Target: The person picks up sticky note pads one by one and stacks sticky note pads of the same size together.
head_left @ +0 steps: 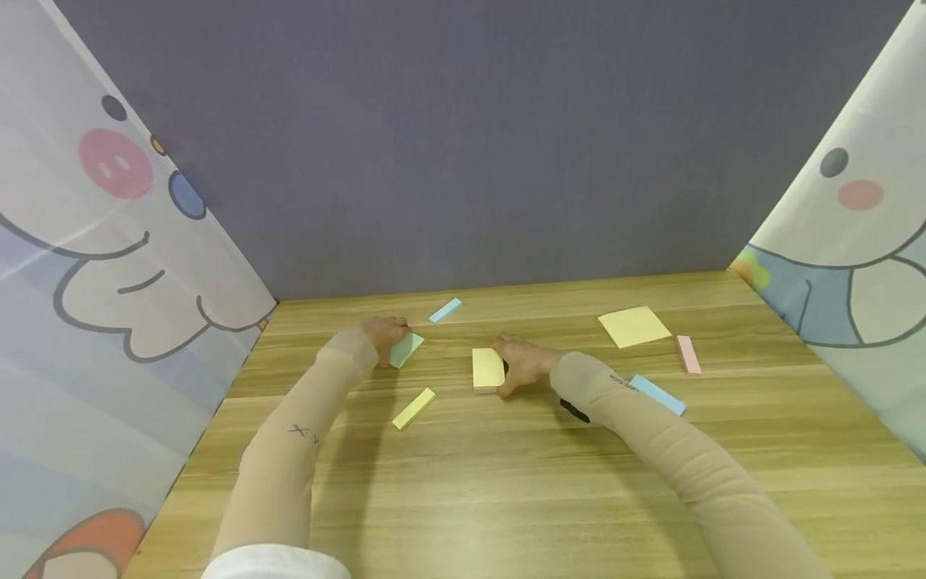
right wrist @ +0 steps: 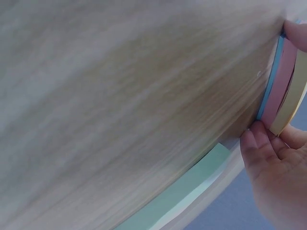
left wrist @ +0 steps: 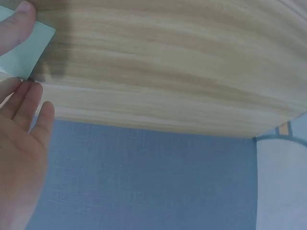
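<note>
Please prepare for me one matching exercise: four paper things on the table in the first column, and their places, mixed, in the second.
1. paper stack
2. green pad
3. pink strip
4. yellow strip

A. beside the big yellow sheet
B. at the left hand
C. between the forearms, untouched
D. gripped by the right hand

Pairs: 1-D, 2-B, 3-A, 4-C

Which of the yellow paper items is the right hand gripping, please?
The right hand grips the thick yellow-topped stack with pink and blue layers; the narrow yellow strip and the flat yellow square lie untouched.
</note>
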Motion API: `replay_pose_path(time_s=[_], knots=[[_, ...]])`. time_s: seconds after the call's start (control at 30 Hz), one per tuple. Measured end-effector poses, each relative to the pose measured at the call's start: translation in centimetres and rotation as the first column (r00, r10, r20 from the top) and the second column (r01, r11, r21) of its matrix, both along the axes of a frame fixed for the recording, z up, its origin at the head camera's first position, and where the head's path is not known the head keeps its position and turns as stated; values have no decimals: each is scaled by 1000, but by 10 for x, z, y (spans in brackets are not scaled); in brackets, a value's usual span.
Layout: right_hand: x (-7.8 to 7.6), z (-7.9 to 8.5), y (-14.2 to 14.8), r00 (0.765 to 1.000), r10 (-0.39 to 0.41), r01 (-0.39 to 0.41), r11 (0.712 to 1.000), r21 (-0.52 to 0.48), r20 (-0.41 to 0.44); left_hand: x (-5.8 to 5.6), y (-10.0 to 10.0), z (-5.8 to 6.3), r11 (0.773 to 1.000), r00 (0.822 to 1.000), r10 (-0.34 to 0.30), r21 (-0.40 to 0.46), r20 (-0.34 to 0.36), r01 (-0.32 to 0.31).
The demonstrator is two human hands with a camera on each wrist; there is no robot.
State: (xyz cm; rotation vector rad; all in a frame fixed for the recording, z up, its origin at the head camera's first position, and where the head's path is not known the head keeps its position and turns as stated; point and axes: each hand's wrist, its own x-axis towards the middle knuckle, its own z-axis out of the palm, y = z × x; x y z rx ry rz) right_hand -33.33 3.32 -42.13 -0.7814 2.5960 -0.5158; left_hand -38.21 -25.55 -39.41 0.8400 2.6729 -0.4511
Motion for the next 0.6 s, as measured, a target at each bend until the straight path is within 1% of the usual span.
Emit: replay_pose_path(time_s=[0.13,0.2,0.27,0.4,0.5,0.6], knots=[[-1,1,1,1000,-2,2,1000,6,28,3,0,2,994,995,93,45,35,-95],[-1,2,2,999,-9,9,1000,14,45,5,0,3,989,991,128,64,47,-131],[-1,3,2,998,-18,18,1000,17,60,6,0,3,984,987,150,84,51,-154],[0,4,3,997,-27,25,999,27,65,8,0,4,980,984,173,96,52,-177],[1,4,2,998,-20,18,999,27,59,11,0,4,977,981,182,97,60,-187],[1,4,1,999,-4,4,1000,12,44,14,-1,4,971,975,210,101,72,-217]])
